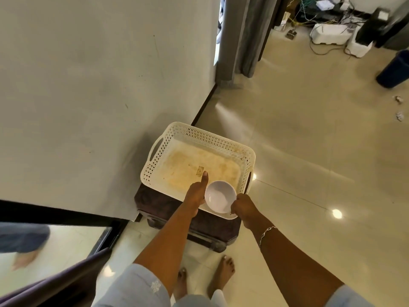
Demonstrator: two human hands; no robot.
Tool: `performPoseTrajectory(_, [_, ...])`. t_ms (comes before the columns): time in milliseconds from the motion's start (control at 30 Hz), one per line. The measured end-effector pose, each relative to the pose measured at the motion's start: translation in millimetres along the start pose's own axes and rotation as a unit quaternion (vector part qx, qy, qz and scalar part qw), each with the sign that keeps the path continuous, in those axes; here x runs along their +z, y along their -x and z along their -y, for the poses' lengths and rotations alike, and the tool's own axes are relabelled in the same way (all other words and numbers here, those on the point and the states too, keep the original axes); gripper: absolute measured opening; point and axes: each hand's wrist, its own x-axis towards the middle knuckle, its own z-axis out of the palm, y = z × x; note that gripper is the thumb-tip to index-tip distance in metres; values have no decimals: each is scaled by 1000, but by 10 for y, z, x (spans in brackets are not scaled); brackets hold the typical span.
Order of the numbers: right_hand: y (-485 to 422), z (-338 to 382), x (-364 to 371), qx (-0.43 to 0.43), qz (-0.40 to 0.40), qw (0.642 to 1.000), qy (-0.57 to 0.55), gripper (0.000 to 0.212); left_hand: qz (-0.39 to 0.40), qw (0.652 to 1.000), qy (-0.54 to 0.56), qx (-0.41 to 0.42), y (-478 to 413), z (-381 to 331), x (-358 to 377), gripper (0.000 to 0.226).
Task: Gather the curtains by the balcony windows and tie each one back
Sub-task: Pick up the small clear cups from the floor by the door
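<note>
A grey curtain [243, 36] hangs gathered beside a window opening at the far end of the wall, well away from both hands. A dark purple curtain [55, 282] shows at the lower left by a glass door. My right hand [243, 207] grips the right rim of a small white bowl [220, 197]. My left hand [195, 194] holds the bowl's left side, one digit stretched straight over the tray and the others hidden under the bowl. The bowl is just above the near edge of a white perforated tray [155, 151].
The tray rests on a dark low stool [159, 207] against the white wall [88, 85]. My bare feet stand on the glossy tiled floor [309, 151]. Cables, white boxes [329, 34] and a dark blue bin [396, 69] lie at the far right. Another person's foot [24, 258] shows beyond the glass.
</note>
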Motion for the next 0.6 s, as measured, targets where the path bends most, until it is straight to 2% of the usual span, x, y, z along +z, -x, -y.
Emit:
performPoseTrajectory(67, [-35, -4, 22, 4, 2, 1000, 8, 48, -8, 1000, -12, 6, -27, 16, 29, 48])
performPoseTrajectory(267, [-118, 2, 84, 20, 17, 999, 38, 52, -19, 998, -62, 14, -127, 73, 73, 68])
performPoseTrajectory(500, [-103, -11, 163, 3, 16, 997, 73, 52, -12, 987, -155, 31, -206, 125, 137, 64])
performPoseTrajectory(600, [-44, -16, 173, -38, 9, 992, 119, 52, -17, 960, -265, 93, -157, 215, 129, 58])
